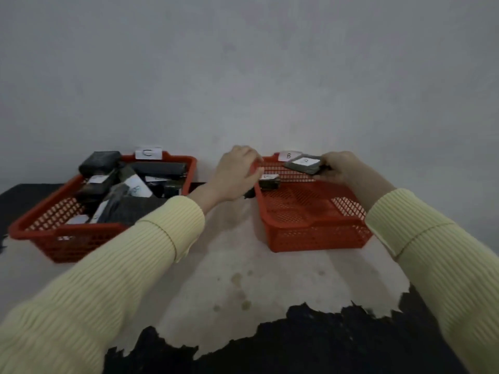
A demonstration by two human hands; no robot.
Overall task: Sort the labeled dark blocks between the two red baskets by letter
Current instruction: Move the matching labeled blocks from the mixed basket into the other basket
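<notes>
- Dark blocks [129,184] with white paper labels: most lie heaped in the left red basket [81,238], at about 9 o'clock from frame centre. Several overlap and tilt against each other; one [100,163] perches on the far left rim.
- Left basket carries a white tag marked "C" [148,152] on its far edge, at 12 o'clock of that basket.
- Label letters on the heap mostly too blurred to read; one on a tilted block looks like "B" [137,189].
- Right red basket [310,236] sits at 3 o'clock from the left one, apart from it, pale table [237,265] showing between. White tag marked "B" [288,155] on its far edge.
- One small labelled block [268,181] lies inside the right basket at its far left corner; letter unreadable.
- Right hand [340,168] grips a grey block [304,163] by its right end, fingers curled around it, held tilted above the far end of the right basket. White label faces up; letter unclear.
- Left hand [237,175] rests at the far left rim of the right basket, fingers curled over the edge. Cannot tell whether it grips the rim or only touches it.
- Both arms in pale yellow ribbed sleeves [135,265].
- Table surface pale and stained, with a ragged black area [297,344] at 6 o'clock and a dark patch under the left basket.
- Plain grey wall [243,76] behind both baskets.
</notes>
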